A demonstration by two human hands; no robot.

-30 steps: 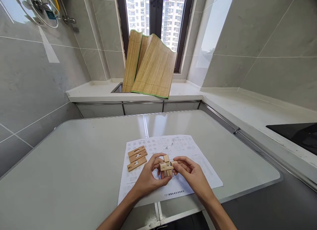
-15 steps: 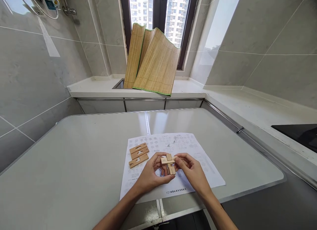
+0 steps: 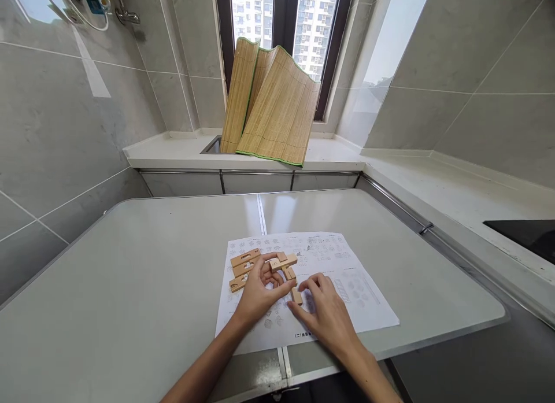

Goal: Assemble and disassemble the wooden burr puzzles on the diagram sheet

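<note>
My left hand (image 3: 260,290) is closed around a small cross-shaped assembly of notched wooden puzzle pieces (image 3: 277,264), tilted above the printed sheet. Its thumb lies across the lengthwise piece, whose lower end (image 3: 296,296) shows beyond the thumb. My right hand (image 3: 323,310) is just right of that lower end, thumb and fingers apart, with nothing visibly gripped. I cannot tell whether its fingertips touch the wood. Beside my left hand, loose notched wooden pieces (image 3: 245,257) lie on the sheet, partly covered by the fingers.
The printed sheet (image 3: 368,304) with small diagrams lies on the white folding table (image 3: 151,264). Behind the table, a bamboo mat (image 3: 280,111) leans by the window on the counter (image 3: 173,151). A black hob (image 3: 524,235) sits on the right counter.
My right hand has let go of the wooden assembly and opened beside it. My left hand has shifted slightly up and left with the assembly, tilting it. The view has shifted a little.
</note>
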